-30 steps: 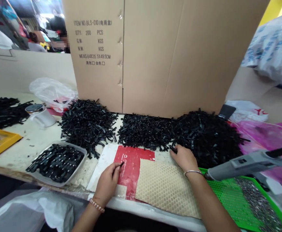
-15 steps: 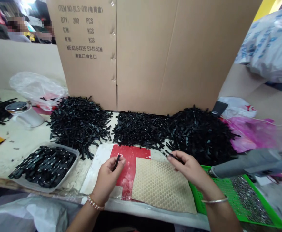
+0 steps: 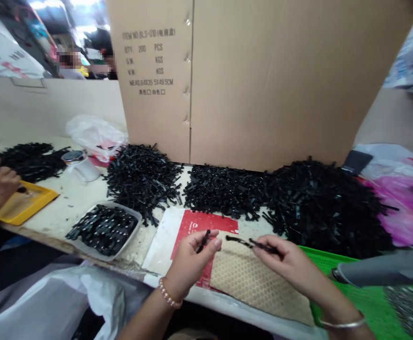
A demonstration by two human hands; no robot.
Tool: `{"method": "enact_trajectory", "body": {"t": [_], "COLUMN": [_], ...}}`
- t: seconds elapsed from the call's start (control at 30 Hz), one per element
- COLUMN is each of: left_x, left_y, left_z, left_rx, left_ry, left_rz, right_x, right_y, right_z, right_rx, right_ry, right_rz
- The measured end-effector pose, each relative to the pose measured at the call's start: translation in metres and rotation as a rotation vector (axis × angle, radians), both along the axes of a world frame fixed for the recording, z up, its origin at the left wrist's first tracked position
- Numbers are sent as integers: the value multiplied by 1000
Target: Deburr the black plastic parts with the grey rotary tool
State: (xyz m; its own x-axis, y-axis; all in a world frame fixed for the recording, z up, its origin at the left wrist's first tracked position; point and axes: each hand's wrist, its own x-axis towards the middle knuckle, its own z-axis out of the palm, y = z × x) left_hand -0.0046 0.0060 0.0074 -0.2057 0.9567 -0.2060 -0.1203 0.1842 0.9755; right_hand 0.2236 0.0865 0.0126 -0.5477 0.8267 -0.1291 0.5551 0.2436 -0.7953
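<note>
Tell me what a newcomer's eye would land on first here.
Big heaps of black plastic strips sprawl across the table in front of a tall cardboard box. In the foreground the left hand pinches a small black piece and the right hand holds a black strip over a honeycomb mat.

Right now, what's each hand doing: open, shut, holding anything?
Left hand: shut on a short black plastic piece, pinched at the fingertips.
Right hand: shut on a long black plastic strip, held over the honeycomb mat.
</note>
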Motion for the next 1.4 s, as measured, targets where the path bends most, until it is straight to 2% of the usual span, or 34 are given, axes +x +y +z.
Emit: {"method": "enact_trajectory", "body": {"t": [0.07,0.13,0.2,0.27,0.33,0.4,0.5,0.63,0.7,0.77,1.0,1.17,1.4], "left_x": [-20,-50,-82,-106,-118,-119,-114,-111,-114,-117,-123,-126,-129], "left_y": [2,3,1,-2,-2,2,11,21,23,23,19,19,23], "left_z": [-12,-22,-29,-32,-33,-32,-31,-27,-25,-26,-27,-25,-26], "left_rx": [13,7,-44,-131,-215,-292,-408,-490,-505,-508,-466,-447,-403], "left_ry": [196,498,820,1078,1257,1399,1574,1679,1706,1722,1778,1791,1817], "left_rz": [86,217,310,332,291,202,3,-197,-264,-310,-335,-353,-312], "right_x": [15,29,40,47,47,43,30,8,-2,-9,-20,-20,-11], "right_y": [14,29,42,48,47,41,23,-4,-12,-16,-20,-24,-29], "right_z": [-11,-24,-34,-42,-45,-45,-38,-22,-15,-12,-8,-9,-27], "right_rx": [203,379,472,516,581,622,445,93,-40,-106,54,106,118], "right_ry": [-170,-375,-534,-633,-641,-529,-219,131,218,263,215,177,115], "right_rz": [-158,-281,-320,-333,-343,-352,-371,-369,-301,-226,-25,-12,26]}}
